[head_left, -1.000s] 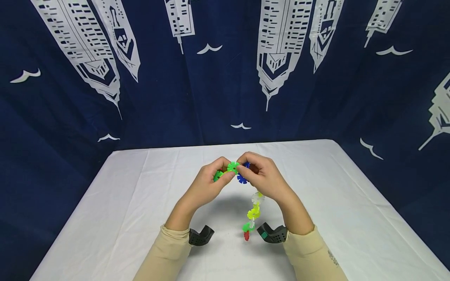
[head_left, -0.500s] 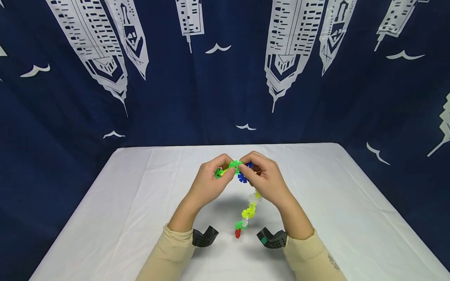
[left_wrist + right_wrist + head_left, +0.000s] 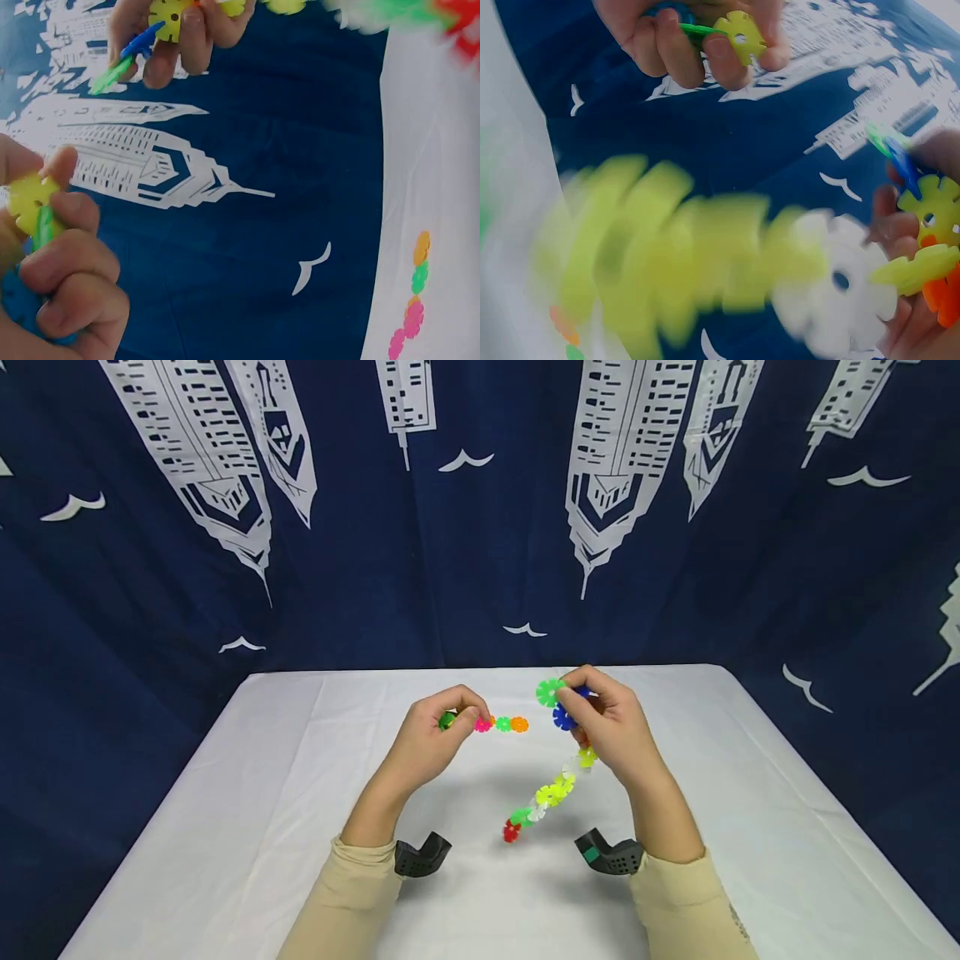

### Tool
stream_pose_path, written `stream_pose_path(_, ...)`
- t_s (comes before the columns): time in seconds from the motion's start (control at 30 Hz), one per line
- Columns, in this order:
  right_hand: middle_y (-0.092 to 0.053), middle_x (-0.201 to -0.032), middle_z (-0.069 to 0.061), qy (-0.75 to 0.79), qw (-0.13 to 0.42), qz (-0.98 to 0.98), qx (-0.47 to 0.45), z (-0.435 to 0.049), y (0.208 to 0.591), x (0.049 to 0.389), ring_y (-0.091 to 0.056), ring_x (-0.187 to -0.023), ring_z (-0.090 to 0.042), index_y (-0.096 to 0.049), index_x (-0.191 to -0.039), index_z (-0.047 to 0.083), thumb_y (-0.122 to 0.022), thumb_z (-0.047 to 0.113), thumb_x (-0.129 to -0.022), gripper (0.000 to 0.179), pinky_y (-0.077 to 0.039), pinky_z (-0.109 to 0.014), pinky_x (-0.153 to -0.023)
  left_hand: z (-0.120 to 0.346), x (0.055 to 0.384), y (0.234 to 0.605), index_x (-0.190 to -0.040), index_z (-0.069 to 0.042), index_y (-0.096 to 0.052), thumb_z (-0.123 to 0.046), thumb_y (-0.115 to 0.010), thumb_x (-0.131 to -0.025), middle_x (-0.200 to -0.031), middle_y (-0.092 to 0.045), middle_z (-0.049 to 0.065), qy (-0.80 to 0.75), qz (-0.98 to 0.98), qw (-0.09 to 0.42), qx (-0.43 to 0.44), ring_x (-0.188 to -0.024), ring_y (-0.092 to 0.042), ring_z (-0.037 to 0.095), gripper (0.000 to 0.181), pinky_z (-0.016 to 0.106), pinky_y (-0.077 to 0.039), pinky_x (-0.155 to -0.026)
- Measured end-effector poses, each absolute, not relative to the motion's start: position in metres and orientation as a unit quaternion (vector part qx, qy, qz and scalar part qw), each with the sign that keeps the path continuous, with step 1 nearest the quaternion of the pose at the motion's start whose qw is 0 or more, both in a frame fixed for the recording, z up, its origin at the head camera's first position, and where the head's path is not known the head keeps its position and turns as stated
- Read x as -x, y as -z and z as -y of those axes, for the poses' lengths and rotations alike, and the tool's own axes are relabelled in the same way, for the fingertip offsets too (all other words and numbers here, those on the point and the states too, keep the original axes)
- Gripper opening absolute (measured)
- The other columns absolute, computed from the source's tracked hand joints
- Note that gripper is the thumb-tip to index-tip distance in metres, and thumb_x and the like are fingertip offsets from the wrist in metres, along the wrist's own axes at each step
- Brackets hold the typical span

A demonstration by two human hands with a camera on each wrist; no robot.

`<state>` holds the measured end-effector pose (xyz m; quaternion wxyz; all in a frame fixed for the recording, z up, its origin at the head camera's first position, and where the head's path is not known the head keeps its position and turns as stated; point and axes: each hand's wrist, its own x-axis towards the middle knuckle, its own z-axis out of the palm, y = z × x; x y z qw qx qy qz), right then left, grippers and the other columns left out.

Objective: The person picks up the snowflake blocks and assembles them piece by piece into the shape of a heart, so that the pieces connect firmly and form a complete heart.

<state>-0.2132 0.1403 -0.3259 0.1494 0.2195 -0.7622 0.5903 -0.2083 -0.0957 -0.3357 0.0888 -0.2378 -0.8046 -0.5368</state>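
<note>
In the head view my right hand [image 3: 611, 718] pinches one end of a chain of notched plastic snowflake discs [image 3: 553, 793]. A green disc [image 3: 550, 692] and a blue disc [image 3: 564, 718] stick out at its fingertips. Below the hand the chain hangs slanting through yellow and white pieces to a red disc [image 3: 512, 832]. My left hand [image 3: 427, 735], apart to the left, holds a small group of discs, mostly covered by its fingers. The left wrist view shows a yellow disc [image 3: 31, 201] and a green disc [image 3: 45, 227] in that grip, with blue below.
Just beyond the left fingertips, a short row of pink, green and orange discs [image 3: 503, 724] lies on the white tablecloth [image 3: 247, 793]. A dark blue curtain [image 3: 480, 552] with white building prints hangs behind the table.
My hands, close together at the green disc before, have drawn apart. The right hand moved right and up with the green disc and swinging chain; the short row on the table has come into view.
</note>
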Motion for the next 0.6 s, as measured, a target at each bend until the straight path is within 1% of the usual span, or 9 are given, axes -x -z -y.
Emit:
stream_pose_path(0.07,-0.053,-0.068,-0.001,-0.563,0.124,0.778,-0.251,-0.149,0.326,0.211,-0.043,-0.046,-0.016,-0.063,-0.094,0.005,-0.059,0.008,-0.099,0.006,-0.040,-0.024,-0.042,0.093,0.208,0.337,-0.104,-0.012,-0.064,-0.012,-0.054,-0.099,-0.095,-0.065,0.003,0.535,0.800,0.066,0.264,-0.083,-0.056,0.021,0.011,0.030,-0.048,-0.074)
stream_pose_path(0.1,-0.053,-0.068,-0.002,-0.553,0.114,0.781,-0.269,-0.150,0.326,0.210,-0.043,-0.046,-0.015,-0.063,-0.094,0.006,-0.060,0.006,-0.098,0.006,-0.039,-0.024,-0.042,0.090,0.208,0.337,-0.109,-0.011,-0.061,-0.013,-0.055,-0.100,-0.095,-0.063,0.004,0.534,0.796,0.058,0.279,-0.083,-0.056,0.021,0.011,0.030,-0.048,-0.074)
stream_pose_path(0.17,-0.054,-0.069,-0.002,-0.528,0.101,0.788,-0.301,-0.146,0.326,0.210,-0.043,-0.047,-0.015,-0.064,-0.093,0.009,-0.061,0.006,-0.097,0.006,-0.039,-0.024,-0.042,0.091,0.208,0.339,-0.115,-0.008,-0.056,-0.012,-0.057,-0.099,-0.094,-0.060,0.005,0.523,0.794,0.049,0.306,-0.081,-0.054,0.020,0.017,0.028,-0.047,-0.074)
stream_pose_path(0.23,-0.056,-0.073,-0.001,-0.504,0.094,0.794,-0.325,-0.144,0.327,0.210,-0.044,-0.049,-0.014,-0.066,-0.091,0.013,-0.062,0.007,-0.097,0.009,-0.039,-0.024,-0.044,0.091,0.208,0.341,-0.118,-0.007,-0.053,-0.010,-0.058,-0.099,-0.091,-0.057,0.005,0.512,0.792,0.048,0.330,-0.078,-0.053,0.018,0.021,0.027,-0.046,-0.072)
stream_pose_path(0.37,-0.058,-0.077,0.001,-0.484,0.091,0.800,-0.343,-0.140,0.327,0.209,-0.046,-0.054,-0.013,-0.068,-0.089,0.017,-0.064,0.007,-0.096,0.012,-0.040,-0.024,-0.048,0.092,0.206,0.342,-0.117,-0.008,-0.052,-0.007,-0.059,-0.097,-0.086,-0.055,0.004,0.490,0.792,0.051,0.360,-0.072,-0.050,0.016,0.021,0.025,-0.044,-0.067)
stream_pose_path(0.47,-0.058,-0.077,0.003,-0.475,0.091,0.802,-0.351,-0.140,0.328,0.209,-0.047,-0.058,-0.012,-0.068,-0.089,0.018,-0.065,0.008,-0.095,0.013,-0.039,-0.024,-0.051,0.092,0.205,0.341,-0.113,-0.011,-0.054,-0.008,-0.061,-0.097,-0.088,-0.058,0.002,0.480,0.792,0.049,0.375,-0.072,-0.051,0.014,0.018,0.024,-0.045,-0.065)
stream_pose_path(0.6,-0.057,-0.077,0.005,-0.462,0.094,0.806,-0.358,-0.140,0.329,0.209,-0.046,-0.061,-0.012,-0.068,-0.089,0.020,-0.065,0.008,-0.095,0.013,-0.038,-0.023,-0.053,0.090,0.204,0.339,-0.106,-0.015,-0.059,-0.011,-0.067,-0.095,-0.090,-0.063,-0.002,0.467,0.798,0.058,0.376,-0.072,-0.053,0.012,0.014,0.024,-0.046,-0.063)
